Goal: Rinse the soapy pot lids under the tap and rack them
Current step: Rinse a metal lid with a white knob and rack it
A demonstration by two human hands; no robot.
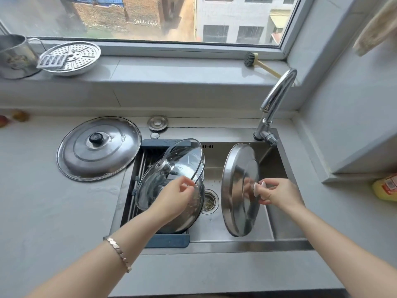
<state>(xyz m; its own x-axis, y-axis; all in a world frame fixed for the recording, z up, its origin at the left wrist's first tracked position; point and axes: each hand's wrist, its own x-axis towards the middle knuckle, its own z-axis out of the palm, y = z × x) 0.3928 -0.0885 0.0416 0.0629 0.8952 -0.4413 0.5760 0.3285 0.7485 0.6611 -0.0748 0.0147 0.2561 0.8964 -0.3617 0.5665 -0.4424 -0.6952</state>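
Progress: roughly midway, judging by lids already in the rack [169, 240].
Left hand [174, 198]: pinching the rim of a glass lid [184, 158], tilted over the rack.
Right hand [277, 193]: gripping the knob of a steel lid [238, 190], upright over the sink [247, 246].
Tap [277, 97]: no water visible.
Count: 2 glass lids, 1 steel lid beneath them in the rack, 1 large steel lid [97, 148] on the table.

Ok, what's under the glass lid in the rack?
Under the tilted glass lid lies a steel lid, resting in the dark sink rack. The left hand pinches the glass lid's rim and covers part of the steel one; anything beneath is hidden.
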